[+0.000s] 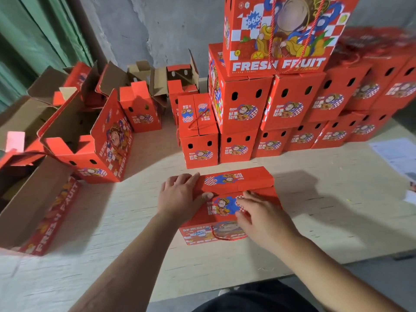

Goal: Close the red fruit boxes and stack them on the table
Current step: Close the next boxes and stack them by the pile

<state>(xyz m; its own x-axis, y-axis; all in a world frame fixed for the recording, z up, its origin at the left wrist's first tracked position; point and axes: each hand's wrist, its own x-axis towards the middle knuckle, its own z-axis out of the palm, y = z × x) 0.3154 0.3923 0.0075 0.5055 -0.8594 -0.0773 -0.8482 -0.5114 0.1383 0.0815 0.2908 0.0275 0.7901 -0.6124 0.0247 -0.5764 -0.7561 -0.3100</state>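
A red fruit box (234, 183) stands on the pale table (315, 221) right in front of me, its two top flaps folded down. My left hand (180, 194) lies on the box's left end, fingers straight along the far flap and thumb on the seam. My right hand (263, 217) presses the near flap with straight fingers. A red cord handle (225, 237) hangs down the box's front side. Behind it rises a stack of closed red boxes (290, 104), topped by one large box (281, 34).
Several open red boxes (105, 140) with raised flaps crowd the left and back left of the table. An open box (38, 212) lies on its side at the left edge. Papers (398, 154) lie at the right edge. A grey wall stands behind.
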